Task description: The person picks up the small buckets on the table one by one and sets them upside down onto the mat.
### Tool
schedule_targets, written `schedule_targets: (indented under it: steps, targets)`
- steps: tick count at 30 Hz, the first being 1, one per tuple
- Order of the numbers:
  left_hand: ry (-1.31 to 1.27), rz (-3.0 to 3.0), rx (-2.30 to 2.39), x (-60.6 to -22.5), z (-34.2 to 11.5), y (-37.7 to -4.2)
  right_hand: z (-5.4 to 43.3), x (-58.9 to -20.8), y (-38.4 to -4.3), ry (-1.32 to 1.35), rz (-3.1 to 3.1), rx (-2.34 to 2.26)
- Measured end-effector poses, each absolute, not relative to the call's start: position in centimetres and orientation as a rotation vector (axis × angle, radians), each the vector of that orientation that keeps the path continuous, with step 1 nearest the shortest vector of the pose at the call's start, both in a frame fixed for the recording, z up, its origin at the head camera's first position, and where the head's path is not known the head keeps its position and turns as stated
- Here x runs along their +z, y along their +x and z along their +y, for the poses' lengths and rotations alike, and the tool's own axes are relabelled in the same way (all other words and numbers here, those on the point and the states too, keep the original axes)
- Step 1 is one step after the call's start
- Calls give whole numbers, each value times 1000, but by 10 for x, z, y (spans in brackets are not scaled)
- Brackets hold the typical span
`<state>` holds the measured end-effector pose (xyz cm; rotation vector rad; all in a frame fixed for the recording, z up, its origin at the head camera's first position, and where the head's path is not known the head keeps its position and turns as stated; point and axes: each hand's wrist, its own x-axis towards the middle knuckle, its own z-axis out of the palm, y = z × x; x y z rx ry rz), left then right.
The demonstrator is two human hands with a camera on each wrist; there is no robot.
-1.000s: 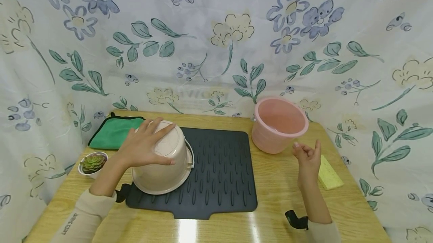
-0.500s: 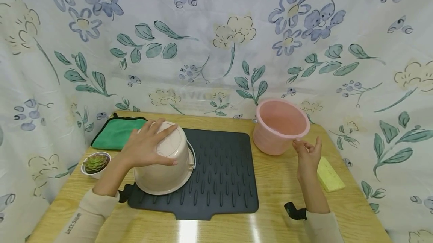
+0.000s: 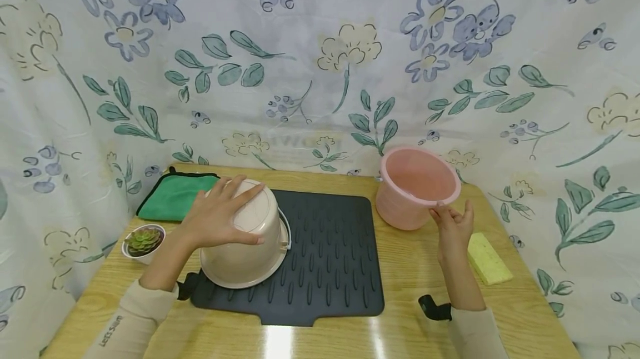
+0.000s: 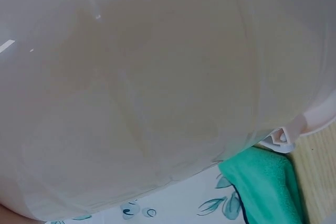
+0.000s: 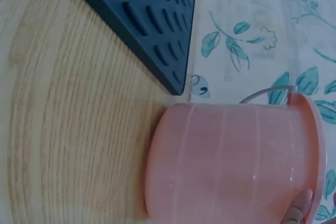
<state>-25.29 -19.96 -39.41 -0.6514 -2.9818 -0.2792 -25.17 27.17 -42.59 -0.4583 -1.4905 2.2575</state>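
A beige bucket (image 3: 250, 256) stands upside down on the dark drying mat (image 3: 330, 248), its white handle hanging at the right side. My left hand (image 3: 215, 217) spans the upturned base and holds it, thumb along the near wall, fingers spread over the top. The bucket wall (image 4: 157, 87) fills most of the left wrist view. To the right, a pink bucket (image 3: 402, 206) stands upright on the table. My right hand (image 3: 454, 234) pinches its near right rim; in the right wrist view a digit (image 5: 298, 208) presses the outer wall just under the rim.
A green cloth (image 3: 175, 198) with black edging lies at the back left, behind a small potted succulent (image 3: 143, 241). A yellow sponge (image 3: 489, 259) rests to the right of my right forearm. A flowered curtain (image 3: 300, 70) closes off the wooden table's (image 3: 400, 320) back and sides.
My right hand has come up slightly to the pink bucket and taken its rim. The left hand and the beige bucket have kept their place. The whole view has shifted a little.
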Motion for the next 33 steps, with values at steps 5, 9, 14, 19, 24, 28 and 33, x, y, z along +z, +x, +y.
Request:
schedule_targets:
  steps: [5, 9, 14, 19, 24, 28, 33]
  targets:
    - [-653, -2978, -282, -395, -200, -252, 272, -425, -255, -444, -1453, 2289]
    - [-654, -2980, -285, -396, -199, -252, 271, -426, -257, -482, -1442, 2281]
    - [-654, -2974, -284, -396, -198, -253, 269, -427, -259, -520, -1419, 2267]
    - [-649, -2977, -288, -396, -198, -252, 268, -427, -260, -516, -1435, 2258]
    - [-655, -2978, -294, -395, -199, -252, 269, -425, -260, -504, -1433, 2286]
    - [-657, -2973, -296, -394, -200, -252, 271, -422, -263, -509, -1420, 2336]
    - [-653, -2980, -297, -394, -200, -252, 271, -418, -263, -526, -1401, 2386]
